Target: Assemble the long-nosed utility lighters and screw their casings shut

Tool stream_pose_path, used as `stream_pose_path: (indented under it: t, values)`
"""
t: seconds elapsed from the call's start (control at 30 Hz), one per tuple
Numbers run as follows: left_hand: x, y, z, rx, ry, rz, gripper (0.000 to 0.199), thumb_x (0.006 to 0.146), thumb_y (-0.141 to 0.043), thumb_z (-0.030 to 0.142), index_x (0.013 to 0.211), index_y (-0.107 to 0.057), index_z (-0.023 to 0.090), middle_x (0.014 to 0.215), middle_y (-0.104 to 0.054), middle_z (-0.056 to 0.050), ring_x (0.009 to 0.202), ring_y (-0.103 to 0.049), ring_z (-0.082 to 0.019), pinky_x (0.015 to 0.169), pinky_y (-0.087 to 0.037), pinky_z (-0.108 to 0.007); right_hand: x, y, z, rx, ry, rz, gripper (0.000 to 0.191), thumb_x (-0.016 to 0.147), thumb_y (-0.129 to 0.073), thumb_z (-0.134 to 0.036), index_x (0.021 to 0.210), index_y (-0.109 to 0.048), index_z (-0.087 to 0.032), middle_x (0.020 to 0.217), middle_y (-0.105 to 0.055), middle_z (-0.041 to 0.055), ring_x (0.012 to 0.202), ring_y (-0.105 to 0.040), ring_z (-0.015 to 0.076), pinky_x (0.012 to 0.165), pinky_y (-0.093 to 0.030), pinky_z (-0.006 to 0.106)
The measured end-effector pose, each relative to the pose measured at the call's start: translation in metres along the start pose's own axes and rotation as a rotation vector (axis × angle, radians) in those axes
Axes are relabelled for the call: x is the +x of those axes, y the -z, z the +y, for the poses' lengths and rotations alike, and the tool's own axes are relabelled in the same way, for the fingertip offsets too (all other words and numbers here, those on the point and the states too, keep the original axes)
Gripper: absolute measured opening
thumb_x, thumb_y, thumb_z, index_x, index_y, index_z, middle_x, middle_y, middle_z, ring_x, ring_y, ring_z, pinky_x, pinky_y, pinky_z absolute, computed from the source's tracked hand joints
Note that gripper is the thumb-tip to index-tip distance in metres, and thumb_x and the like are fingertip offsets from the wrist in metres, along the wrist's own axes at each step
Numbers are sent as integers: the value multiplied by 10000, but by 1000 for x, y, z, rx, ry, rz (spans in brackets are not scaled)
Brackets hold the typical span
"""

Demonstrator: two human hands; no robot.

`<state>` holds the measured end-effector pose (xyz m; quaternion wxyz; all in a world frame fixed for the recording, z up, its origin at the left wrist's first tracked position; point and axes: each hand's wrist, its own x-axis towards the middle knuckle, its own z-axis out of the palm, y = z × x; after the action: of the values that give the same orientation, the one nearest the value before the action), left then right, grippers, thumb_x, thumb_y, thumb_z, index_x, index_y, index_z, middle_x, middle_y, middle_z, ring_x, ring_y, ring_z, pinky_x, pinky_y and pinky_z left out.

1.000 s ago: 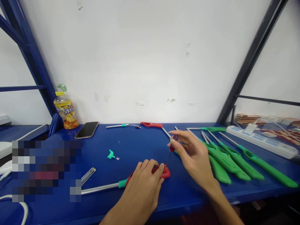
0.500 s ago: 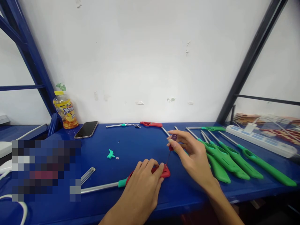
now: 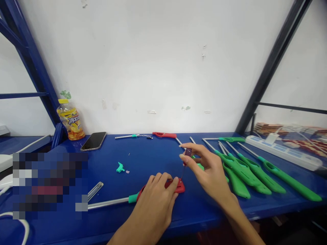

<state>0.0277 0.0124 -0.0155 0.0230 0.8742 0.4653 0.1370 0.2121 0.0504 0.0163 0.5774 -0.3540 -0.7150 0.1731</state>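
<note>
Presently, the red lighter (image 3: 181, 187) is clasped against the table (image 3: 145, 160) by the left hand (image 3: 156, 198); the screwdriver (image 3: 188, 152) is pinched in the right hand (image 3: 207, 167). Slippage toward the left hand could be caused by off-axis pressure.

Bright, even light with a bowed wide-angle view

Cool, whitish light fills the scene, apparently from above; the white wall (image 3: 158, 68) is pale across its middle and greyer toward the top corners, while the space beneath the front edge of the blue tabletop (image 3: 145, 153) sinks into near-black; shadows are soft and faint; a pale sheen runs along the red lighter's silver tube (image 3: 108, 203); the screwdriver (image 3: 188, 153) looks slightly blurred, its thin shaft hard to make out; the lens makes the blue post (image 3: 38, 64) and dark post (image 3: 276, 64) lean steeply; coarse pixelation (image 3: 48, 183) hides the left foreground.
</note>
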Motion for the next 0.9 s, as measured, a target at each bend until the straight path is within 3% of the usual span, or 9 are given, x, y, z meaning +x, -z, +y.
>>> stream_pose_path:
  t: [0.5,0.9]
  values:
    - [0,1,0,-18,5,-24,440,1082,-444,137,1500,-573,188,1323,-666,-133,1178,-628,-334,1057,-517,-592,0,-2,1,-18,-31,9,121,996,-724,-315,1118,-720,-316,896,-644,-4,715,-642,163,581,-614,252]
    - [0,-3,-1,11,-24,-12,428,1081,-450,118,1486,-575,169,1303,-665,-136,1149,-639,-339,998,-560,-578,-3,-4,0,-13,-57,-5,137,1012,-708,-310,1138,-657,-305,806,-693,-58,652,-742,124,595,-611,185]
